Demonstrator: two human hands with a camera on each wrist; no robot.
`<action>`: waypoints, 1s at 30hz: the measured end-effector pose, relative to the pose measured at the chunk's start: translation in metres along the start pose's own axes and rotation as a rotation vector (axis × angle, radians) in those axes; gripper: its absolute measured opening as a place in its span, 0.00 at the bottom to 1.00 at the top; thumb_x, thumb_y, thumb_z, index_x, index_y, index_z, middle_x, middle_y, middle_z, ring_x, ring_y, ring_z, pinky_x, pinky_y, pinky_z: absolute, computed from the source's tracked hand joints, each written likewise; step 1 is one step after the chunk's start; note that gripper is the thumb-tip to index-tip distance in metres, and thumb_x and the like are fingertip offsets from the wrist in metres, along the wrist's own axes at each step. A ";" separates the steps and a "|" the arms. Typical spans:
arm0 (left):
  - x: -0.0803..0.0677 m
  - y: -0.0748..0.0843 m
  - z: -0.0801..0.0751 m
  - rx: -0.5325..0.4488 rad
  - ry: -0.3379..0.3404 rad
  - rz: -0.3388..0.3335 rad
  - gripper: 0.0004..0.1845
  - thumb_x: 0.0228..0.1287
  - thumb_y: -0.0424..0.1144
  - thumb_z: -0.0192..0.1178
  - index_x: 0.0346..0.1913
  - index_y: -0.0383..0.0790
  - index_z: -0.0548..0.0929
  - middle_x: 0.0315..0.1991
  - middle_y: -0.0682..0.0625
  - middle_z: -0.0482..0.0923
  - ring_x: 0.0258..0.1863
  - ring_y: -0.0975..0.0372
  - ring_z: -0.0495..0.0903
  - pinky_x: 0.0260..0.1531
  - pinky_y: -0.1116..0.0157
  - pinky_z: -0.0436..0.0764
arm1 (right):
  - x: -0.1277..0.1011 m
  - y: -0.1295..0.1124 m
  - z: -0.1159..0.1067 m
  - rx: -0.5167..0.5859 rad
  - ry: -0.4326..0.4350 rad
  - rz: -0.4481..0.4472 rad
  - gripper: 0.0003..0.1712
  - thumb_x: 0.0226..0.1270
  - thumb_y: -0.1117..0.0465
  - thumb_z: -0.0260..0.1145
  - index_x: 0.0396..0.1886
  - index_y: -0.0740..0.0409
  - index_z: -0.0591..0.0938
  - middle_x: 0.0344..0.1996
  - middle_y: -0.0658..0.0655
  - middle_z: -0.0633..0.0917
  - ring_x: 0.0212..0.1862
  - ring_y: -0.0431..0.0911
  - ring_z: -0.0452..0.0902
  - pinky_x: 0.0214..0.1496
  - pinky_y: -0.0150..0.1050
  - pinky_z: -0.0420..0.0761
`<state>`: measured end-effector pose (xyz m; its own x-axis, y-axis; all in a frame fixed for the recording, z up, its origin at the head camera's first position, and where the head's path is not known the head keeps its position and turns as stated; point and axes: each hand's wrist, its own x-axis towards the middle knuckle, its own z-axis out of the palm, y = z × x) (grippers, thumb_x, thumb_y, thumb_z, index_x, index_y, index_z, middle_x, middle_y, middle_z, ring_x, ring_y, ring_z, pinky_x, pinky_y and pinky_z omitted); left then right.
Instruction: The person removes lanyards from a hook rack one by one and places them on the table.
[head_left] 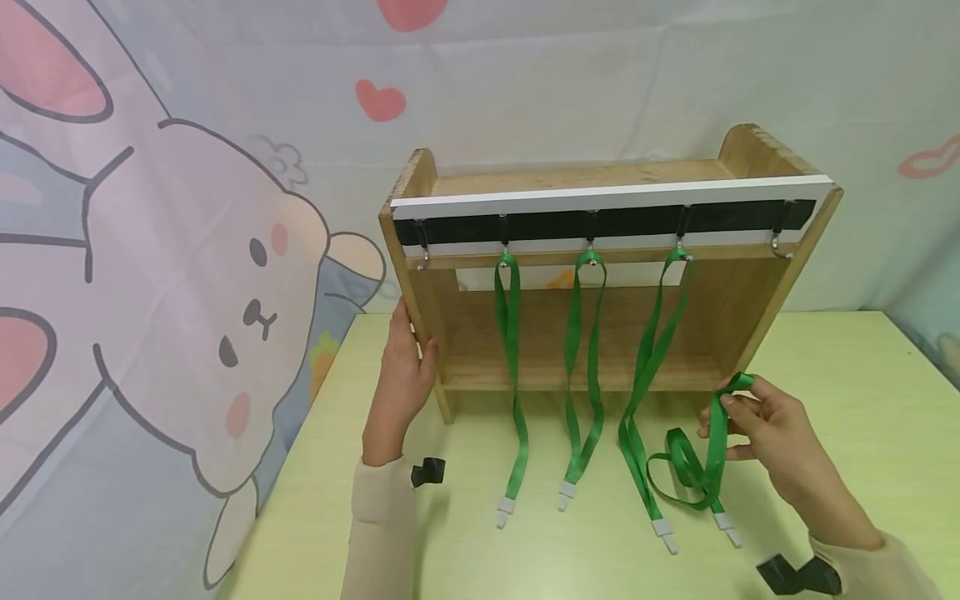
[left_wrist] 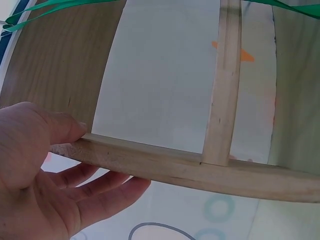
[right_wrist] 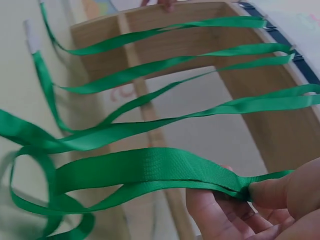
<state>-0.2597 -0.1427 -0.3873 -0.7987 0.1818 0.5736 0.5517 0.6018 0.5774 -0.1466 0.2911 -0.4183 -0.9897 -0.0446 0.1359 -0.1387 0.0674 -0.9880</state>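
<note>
A wooden shelf (head_left: 581, 333) stands on the table with a row of metal hooks along its top front. My left hand (head_left: 405, 379) holds the shelf's left side panel; in the left wrist view the thumb lies on one face of the panel (left_wrist: 150, 157) and the fingers on the other. Three green lanyards, the left lanyard (head_left: 512, 333), the middle lanyard (head_left: 573, 333) and the right lanyard (head_left: 647, 358), hang from the inner hooks. With thumb and fingers my right hand (head_left: 776, 429) pinches a further green lanyard (head_left: 716, 450) near its loop end, its lower part coiled at the tabletop.
The far-left hook (head_left: 423, 257) and the far-right hook (head_left: 780, 246) carry nothing. White clips, such as one clip (head_left: 663, 533), end the lanyards near the pale table (head_left: 480, 558). A printed cloth (head_left: 525, 92) with a cartoon rabbit hangs behind and to the left.
</note>
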 end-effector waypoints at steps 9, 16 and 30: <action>-0.001 0.001 -0.003 0.002 -0.003 -0.017 0.37 0.75 0.26 0.51 0.77 0.26 0.44 0.72 0.29 0.54 0.68 0.39 0.65 0.61 0.42 0.73 | -0.004 0.019 0.013 -0.121 -0.013 0.094 0.10 0.82 0.65 0.51 0.49 0.53 0.78 0.31 0.52 0.86 0.31 0.50 0.87 0.28 0.46 0.87; 0.000 0.002 -0.005 0.007 0.005 0.005 0.36 0.74 0.25 0.51 0.77 0.25 0.44 0.72 0.29 0.55 0.68 0.39 0.65 0.60 0.42 0.73 | -0.004 0.032 0.019 -0.207 -0.031 0.178 0.13 0.82 0.67 0.50 0.53 0.75 0.72 0.31 0.61 0.85 0.29 0.51 0.85 0.27 0.45 0.86; -0.001 0.000 0.000 0.019 0.008 0.002 0.37 0.74 0.25 0.51 0.77 0.26 0.45 0.72 0.29 0.56 0.68 0.38 0.66 0.60 0.42 0.73 | -0.004 0.051 0.021 -0.566 0.044 0.172 0.12 0.73 0.69 0.61 0.47 0.77 0.82 0.33 0.60 0.85 0.31 0.42 0.76 0.27 0.36 0.82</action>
<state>-0.2593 -0.1427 -0.3877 -0.7957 0.1766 0.5794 0.5486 0.6158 0.5656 -0.1487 0.2733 -0.4708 -0.9985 0.0541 -0.0080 0.0385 0.5916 -0.8053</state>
